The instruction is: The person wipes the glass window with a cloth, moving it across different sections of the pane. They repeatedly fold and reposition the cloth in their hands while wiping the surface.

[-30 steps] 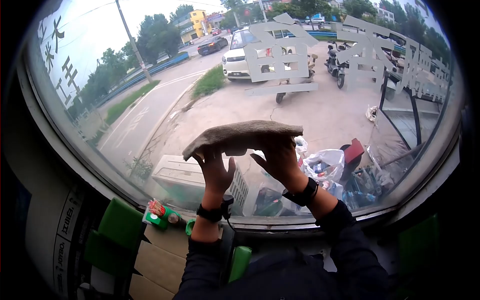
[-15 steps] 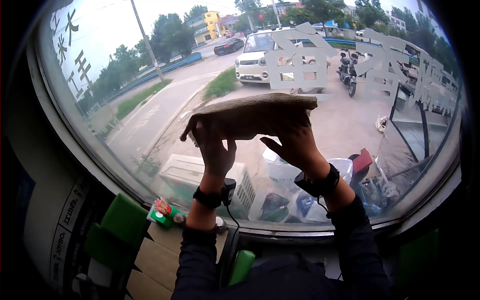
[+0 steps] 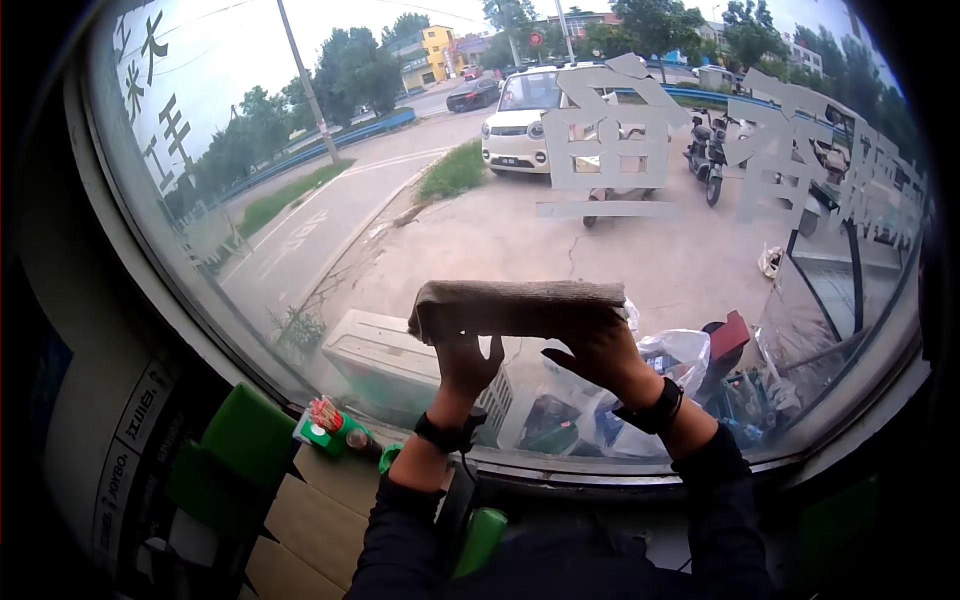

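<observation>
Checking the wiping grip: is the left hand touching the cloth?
Touching. The head view shows the left hand fingers pressed into the cloth from below.

A coarse, matt cloth (image 3: pixel 520 308) of grey-brown woven fabric is seen folded flat, its surface rough and dull. It is pressed against smooth, glossy window glass (image 3: pixel 400 200), on which pale, matt, frosted-looking characters (image 3: pixel 610 140) are laid. The cloth is held by the left hand (image 3: pixel 468 365) and right hand (image 3: pixel 600 355), both bare; matt black straps (image 3: pixel 655 410) are worn at the wrists, and dark, soft cloth sleeves (image 3: pixel 720 500) cover the arms. Below, glossy green plastic seat backs (image 3: pixel 245 440) are seen, and the surface (image 3: pixel 310 500) is finished in pale, matt, wood-like panels. A green plastic holder (image 3: pixel 325 428) stands on it.
</observation>
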`<state>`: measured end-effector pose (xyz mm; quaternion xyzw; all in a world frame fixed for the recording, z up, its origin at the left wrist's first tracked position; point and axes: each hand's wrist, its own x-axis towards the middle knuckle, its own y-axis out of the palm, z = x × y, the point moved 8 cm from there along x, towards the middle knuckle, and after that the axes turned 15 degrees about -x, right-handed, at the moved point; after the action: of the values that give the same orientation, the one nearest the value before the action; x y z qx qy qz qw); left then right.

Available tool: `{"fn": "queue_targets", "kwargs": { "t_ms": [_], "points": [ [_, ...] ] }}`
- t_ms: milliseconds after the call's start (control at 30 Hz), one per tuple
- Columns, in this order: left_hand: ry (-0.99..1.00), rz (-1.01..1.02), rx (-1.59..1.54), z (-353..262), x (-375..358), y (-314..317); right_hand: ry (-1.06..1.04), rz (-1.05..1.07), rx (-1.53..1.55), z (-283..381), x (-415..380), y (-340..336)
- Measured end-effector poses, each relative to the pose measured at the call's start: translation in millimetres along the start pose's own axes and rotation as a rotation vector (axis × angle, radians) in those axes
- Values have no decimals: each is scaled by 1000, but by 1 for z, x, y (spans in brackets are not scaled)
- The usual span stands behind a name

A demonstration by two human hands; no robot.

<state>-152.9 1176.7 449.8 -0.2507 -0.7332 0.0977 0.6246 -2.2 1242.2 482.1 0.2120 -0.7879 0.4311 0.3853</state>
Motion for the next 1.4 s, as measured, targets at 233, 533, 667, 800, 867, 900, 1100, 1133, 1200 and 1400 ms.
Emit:
{"fn": "queue_targets", "kwargs": {
  "t_ms": [233, 533, 667, 800, 867, 900, 1100, 1133, 1200, 1400],
  "points": [
    [82, -114, -84, -15, 131, -66, 171, -419, -34, -51, 116, -100],
    [61, 41, -24, -13, 4, 12, 53, 22, -94, -1, 6, 8],
    [79, 106, -33, -12, 4, 1, 70, 26, -200, -4, -6, 19],
    [259, 39, 6, -28, 97, -59, 89, -116, -315, -31, 79, -46],
    [382, -105, -23, -48, 153, -94, 65, -233, -372, -44, 126, -82],
    [407, -121, 1, -53, 174, -104, 106, -231, -232, -57, 146, -98],
    [375, -309, -3, -49, 211, -112, 34, -616, -445, -65, 175, -136],
    [397, -269, 38, -48, 199, -102, 58, -536, -518, -60, 172, -135],
    [389, -234, 56, -58, 170, -86, 88, -432, -481, -54, 147, -113],
    [148, 429, -182, -23, 26, 21, -287, 10, -535, -1, 15, -13]
  ]
}}
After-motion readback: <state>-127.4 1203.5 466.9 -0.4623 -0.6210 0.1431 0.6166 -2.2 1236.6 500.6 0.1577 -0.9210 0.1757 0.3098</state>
